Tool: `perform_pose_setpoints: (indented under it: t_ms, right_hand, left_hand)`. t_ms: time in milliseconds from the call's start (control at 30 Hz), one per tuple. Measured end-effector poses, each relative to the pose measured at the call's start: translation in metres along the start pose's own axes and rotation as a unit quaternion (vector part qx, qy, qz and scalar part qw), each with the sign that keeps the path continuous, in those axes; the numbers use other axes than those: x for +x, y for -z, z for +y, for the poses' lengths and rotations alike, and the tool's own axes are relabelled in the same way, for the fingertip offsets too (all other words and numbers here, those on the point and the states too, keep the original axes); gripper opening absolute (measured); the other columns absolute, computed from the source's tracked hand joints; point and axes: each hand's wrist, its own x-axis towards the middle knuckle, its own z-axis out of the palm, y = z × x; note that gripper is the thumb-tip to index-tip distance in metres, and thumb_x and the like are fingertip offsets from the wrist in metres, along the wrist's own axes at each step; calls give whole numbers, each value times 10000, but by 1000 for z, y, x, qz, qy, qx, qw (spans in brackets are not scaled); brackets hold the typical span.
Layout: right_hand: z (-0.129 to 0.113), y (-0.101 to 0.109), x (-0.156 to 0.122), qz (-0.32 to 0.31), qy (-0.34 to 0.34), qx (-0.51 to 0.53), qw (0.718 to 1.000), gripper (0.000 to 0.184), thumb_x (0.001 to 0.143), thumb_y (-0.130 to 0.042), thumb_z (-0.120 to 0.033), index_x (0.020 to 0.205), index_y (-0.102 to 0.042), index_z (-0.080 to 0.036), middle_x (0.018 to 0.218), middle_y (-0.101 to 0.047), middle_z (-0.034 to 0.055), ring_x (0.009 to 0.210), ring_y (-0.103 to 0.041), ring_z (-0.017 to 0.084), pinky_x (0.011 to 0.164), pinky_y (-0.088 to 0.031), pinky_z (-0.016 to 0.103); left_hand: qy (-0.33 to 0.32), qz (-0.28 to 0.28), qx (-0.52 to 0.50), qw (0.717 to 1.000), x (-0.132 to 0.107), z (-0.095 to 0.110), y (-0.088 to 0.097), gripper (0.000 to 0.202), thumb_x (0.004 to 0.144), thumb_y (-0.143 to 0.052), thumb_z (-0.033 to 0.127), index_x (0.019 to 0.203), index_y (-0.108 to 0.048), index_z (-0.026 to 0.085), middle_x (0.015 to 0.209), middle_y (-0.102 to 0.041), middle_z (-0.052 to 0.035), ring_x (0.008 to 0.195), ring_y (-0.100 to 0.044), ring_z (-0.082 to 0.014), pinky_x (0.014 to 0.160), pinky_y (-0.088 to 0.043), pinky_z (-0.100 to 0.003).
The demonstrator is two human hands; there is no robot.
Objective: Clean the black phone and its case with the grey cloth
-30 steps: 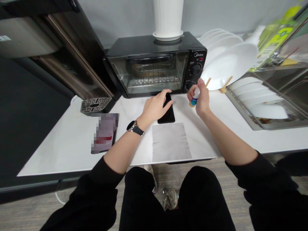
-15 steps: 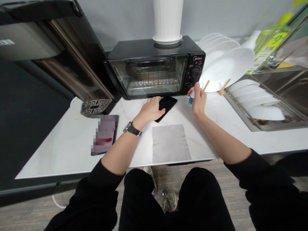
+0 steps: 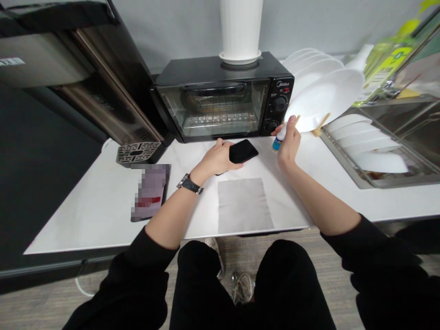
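Observation:
My left hand (image 3: 220,158) is closed around a black smartphone (image 3: 244,150), thumb along the near edge and fingers over the far one. The phone's dark screen faces up, and its lower end is mostly hidden under my palm. In my right hand (image 3: 289,141) is a small white bottle with a blue label (image 3: 277,143), gripped between thumb and fingers in front of the oven's right end. A thin grey cloth (image 3: 244,204) lies flat on the white counter (image 3: 195,220), nearer to me than both hands.
Behind my hands stands a black toaster oven (image 3: 220,105) with a white pot (image 3: 241,32) on top. At left are a drink dispenser (image 3: 137,151) and a partly pixelated device (image 3: 151,192). White plates (image 3: 323,98) stand in a rack at right, beside a sink (image 3: 357,176) holding bowls (image 3: 380,160).
My left hand has closed around the phone, which has shifted slightly right and turned a little. My right hand has moved slightly right with the bottle, showing more of its label.

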Motion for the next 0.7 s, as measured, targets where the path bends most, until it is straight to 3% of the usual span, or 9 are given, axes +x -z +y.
perform_pose_setpoints:
  t_ms: [100, 200, 333, 400, 533, 600, 700]
  right_hand:
    - [-5, 4, 4, 66, 22, 14, 997, 623, 1067, -240, -699, 816, -593, -250, 822, -629, 15, 828, -632, 186, 873, -531, 395]
    - [-14, 12, 9, 129, 96, 28, 987, 431, 1086, -310, -600, 924, -529, -266, 975, -590, 36, 971, -622, 200, 1001, -520, 444]
    - [-28, 21, 2, 128, 194, 38, 972, 338, 1085, -381, -564, 979, -544, -288, 1062, -562, 58, 1087, -610, 241, 1075, -484, 484]
    - [-34, 22, -8, 68, 251, 15, 965, 344, 1072, -423, -569, 956, -588, -289, 1020, -591, 65, 1057, -628, 268, 1038, -496, 493]
    - [-40, 18, -24, -161, 329, -48, 929, 318, 1057, -486, -517, 969, -673, -276, 986, -699, 86, 994, -676, 283, 946, -540, 480]
    - [-41, 14, -27, -230, 320, -43, 918, 313, 1056, -504, -519, 1098, -700, -278, 1148, -735, 105, 1136, -676, 292, 1006, -538, 480]
    - [-39, 6, -26, -261, 219, 7, 940, 398, 1038, -530, -612, 1247, -678, -308, 1316, -723, 86, 1274, -655, 277, 1092, -518, 460]
  left_hand:
    - [-21, 0, 11, 1000, -4, 4, 4, 871, 758, -814, 586, 1475, -536, 175, 1397, -589, -153, 1115, -702, -327, 982, -566, -438]
    - [-54, 7, 39, 998, -7, 7, 8, 824, 792, -794, 571, 1467, -519, 186, 1414, -653, -134, 1213, -689, -351, 1002, -560, -444]
    - [-93, 24, 54, 994, -9, 9, 12, 801, 809, -801, 520, 1473, -506, 181, 1433, -670, -131, 1255, -686, -346, 1013, -557, -429]
    - [-131, 29, 56, 989, -9, 7, 14, 801, 813, -807, 497, 1482, -499, 185, 1437, -666, -129, 1267, -684, -339, 1022, -553, -420]
    - [-185, 34, 47, 981, -11, 5, 16, 787, 816, -813, 503, 1474, -503, 201, 1419, -670, -121, 1251, -691, -336, 1012, -556, -421]
    - [-192, 44, 38, 980, -13, 5, 19, 789, 816, -818, 494, 1477, -495, 210, 1438, -657, -120, 1260, -685, -335, 1017, -551, -420]
    - [-200, 64, 30, 977, -16, 8, 26, 792, 822, -825, 472, 1491, -474, 235, 1465, -639, -106, 1282, -670, -325, 1034, -539, -412]
